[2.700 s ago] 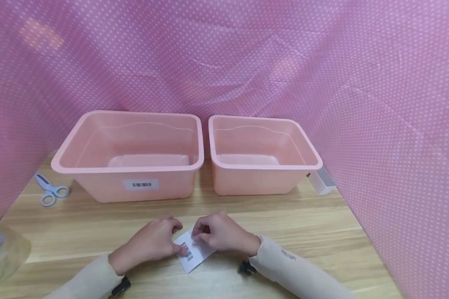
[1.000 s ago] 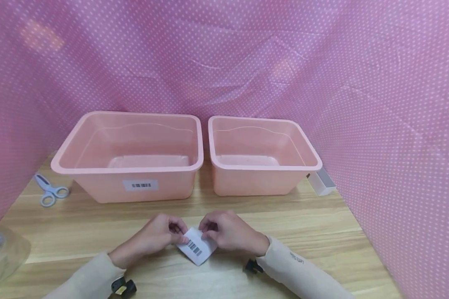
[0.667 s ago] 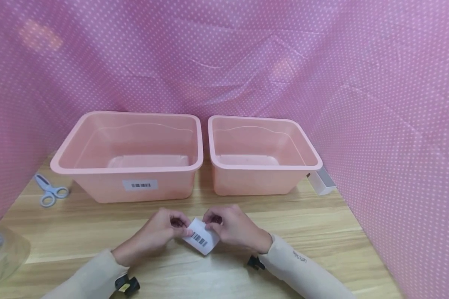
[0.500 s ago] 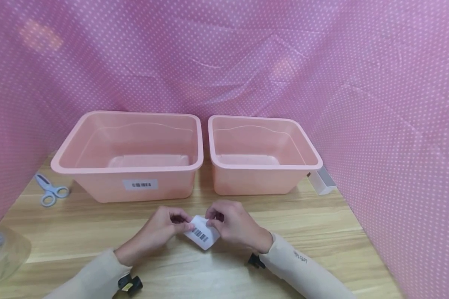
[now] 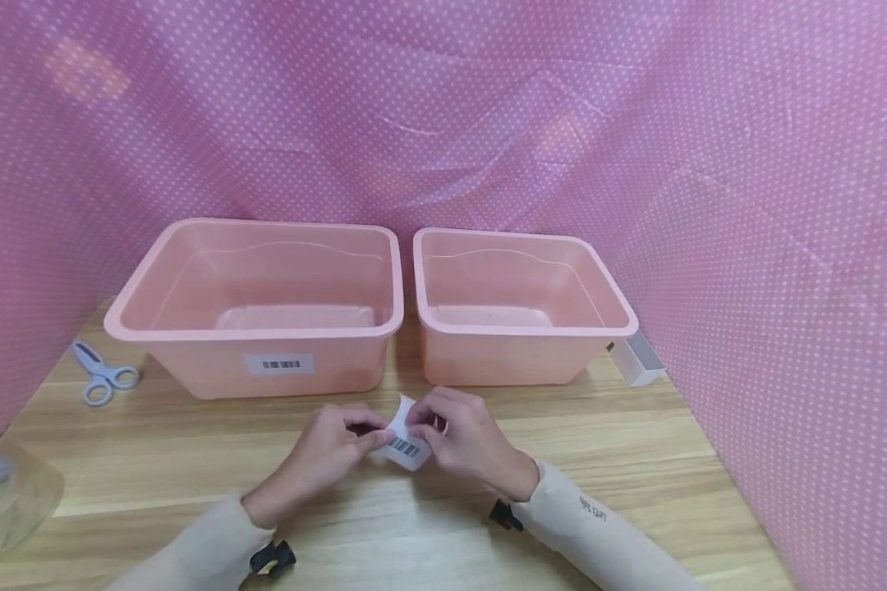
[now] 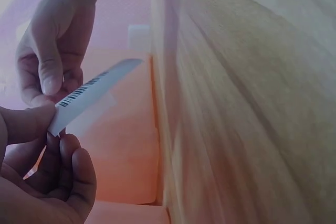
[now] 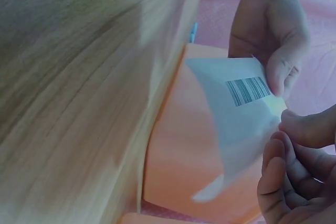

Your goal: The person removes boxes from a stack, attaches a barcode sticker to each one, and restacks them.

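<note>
A small white barcode label (image 5: 406, 450) is held up between the two hands, in front of the pink bins. My left hand (image 5: 333, 443) pinches its left edge between thumb and forefinger, beside the printed bars. At the label's upper right edge, the thumb and forefinger of my right hand (image 5: 461, 433) pinch it. The label (image 7: 239, 111) bends in a curve in the right wrist view, its barcode side showing. From the left wrist, the label (image 6: 97, 87) appears nearly edge-on, with the left thumb on its near end.
Two pink bins (image 5: 266, 335) (image 5: 525, 331) stand side by side behind the hands; the left one bears a barcode label (image 5: 279, 364). Blue scissors (image 5: 99, 377) lie at left, a clear tape roll (image 5: 25, 501) at lower left. A white box (image 5: 636, 361) sits beside the right bin.
Both hands have moved forward toward the bins with the label. It has turned and now curls, a corner pointing up between the hands. The bins and scissors stay in place.
</note>
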Motion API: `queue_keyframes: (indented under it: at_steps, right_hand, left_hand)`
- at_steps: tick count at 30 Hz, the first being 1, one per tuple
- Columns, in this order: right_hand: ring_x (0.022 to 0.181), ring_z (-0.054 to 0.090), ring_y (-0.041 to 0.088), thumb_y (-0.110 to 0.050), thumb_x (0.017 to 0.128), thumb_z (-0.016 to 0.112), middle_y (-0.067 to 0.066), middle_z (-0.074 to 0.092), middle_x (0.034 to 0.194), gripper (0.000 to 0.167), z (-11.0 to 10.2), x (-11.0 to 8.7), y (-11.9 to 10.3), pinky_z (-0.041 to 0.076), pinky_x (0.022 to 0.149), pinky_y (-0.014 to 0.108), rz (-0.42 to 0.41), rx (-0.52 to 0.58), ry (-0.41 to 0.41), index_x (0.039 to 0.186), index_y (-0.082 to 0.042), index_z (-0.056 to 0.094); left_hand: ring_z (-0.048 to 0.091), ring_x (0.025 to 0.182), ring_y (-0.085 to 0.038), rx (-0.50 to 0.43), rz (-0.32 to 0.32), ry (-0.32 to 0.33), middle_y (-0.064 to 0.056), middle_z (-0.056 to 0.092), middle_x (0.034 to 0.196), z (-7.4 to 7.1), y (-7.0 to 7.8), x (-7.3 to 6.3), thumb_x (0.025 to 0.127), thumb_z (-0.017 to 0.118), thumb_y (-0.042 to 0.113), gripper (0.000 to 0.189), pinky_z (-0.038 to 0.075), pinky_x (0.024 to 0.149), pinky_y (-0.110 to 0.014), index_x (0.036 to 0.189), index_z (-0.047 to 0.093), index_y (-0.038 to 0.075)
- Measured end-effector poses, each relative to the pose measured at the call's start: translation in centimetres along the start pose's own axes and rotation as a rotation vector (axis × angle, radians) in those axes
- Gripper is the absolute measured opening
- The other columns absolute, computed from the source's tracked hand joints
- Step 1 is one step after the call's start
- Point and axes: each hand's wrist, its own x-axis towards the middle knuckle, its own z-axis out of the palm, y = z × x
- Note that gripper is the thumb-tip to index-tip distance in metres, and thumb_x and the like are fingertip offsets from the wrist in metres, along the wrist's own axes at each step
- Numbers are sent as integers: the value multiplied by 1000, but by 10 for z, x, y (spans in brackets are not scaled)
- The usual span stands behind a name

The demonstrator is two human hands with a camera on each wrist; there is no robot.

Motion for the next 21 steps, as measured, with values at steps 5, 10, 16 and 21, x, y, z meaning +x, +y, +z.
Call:
queue_keyframes:
  at_steps: [5, 10, 16, 21]
  right_hand:
    - [75, 64, 4, 1, 82, 79, 0, 71, 87, 15, -1, 2, -2, 54, 67, 9, 23, 24, -2, 91, -10, 74]
    - [77, 66, 5, 0, 82, 80, 0, 72, 88, 14, -2, 4, -5, 55, 70, 10, 44, 44, -16, 92, -9, 75]
    - [77, 65, 4, 1, 82, 79, 0, 72, 88, 15, -1, 4, -3, 55, 69, 11, 46, 61, -20, 91, -9, 74]
    - [76, 63, 4, 5, 82, 77, 1, 71, 86, 17, -1, 4, -2, 55, 69, 12, 61, 72, -15, 88, -10, 72]
  left_hand:
    - [65, 81, -5, 25, 73, 17, 7, 76, 90, 4, 3, -1, 86, 79, 17, 5, 52, 70, -20, 91, 80, 19]
    - [68, 88, -7, 61, 100, 33, 9, 76, 94, 8, 5, -1, 85, 79, 14, 11, 54, 76, -21, 93, 81, 21]
    - [68, 90, -9, 66, 116, 45, 9, 76, 94, 10, 7, -1, 85, 79, 13, 12, 54, 77, -22, 94, 81, 20]
    - [69, 92, -10, 48, 83, 35, 8, 76, 97, 12, 6, 0, 85, 80, 15, 10, 55, 78, -21, 95, 81, 20]
